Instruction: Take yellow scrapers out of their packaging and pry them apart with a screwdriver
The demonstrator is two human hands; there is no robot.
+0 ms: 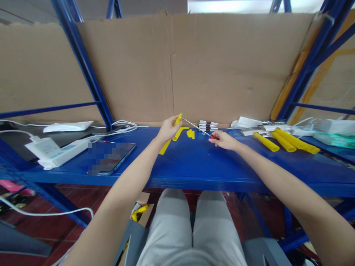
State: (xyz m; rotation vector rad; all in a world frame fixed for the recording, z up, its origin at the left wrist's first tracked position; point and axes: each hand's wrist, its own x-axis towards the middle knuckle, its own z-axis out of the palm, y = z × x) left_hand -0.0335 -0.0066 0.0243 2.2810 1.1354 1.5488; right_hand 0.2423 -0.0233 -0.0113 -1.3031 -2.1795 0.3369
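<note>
My left hand (168, 130) is closed around a slim yellow tube (165, 147), whose upper end sticks out past the fingers. In my right hand (226, 141) is a screwdriver (197, 127), gripped by its red handle. Its long metal shaft slants up to the left, and its tip is at or very near the tube's upper end; I cannot tell whether it is inside. Just right of my left hand lie another yellow piece (179, 133) and a small crumpled yellow scrap (190, 133). Between the hands, farther back, sits a stack of small white-and-dark packets (208, 125).
Several yellow tubes (285, 142) lie on the right of the blue table (205, 162), beside white packaging (245, 122). A phone-like tablet (122, 157), a power strip (65, 153) and white cables (124, 127) occupy the left. Cardboard (210, 66) walls the back; blue posts (85, 70) flank it.
</note>
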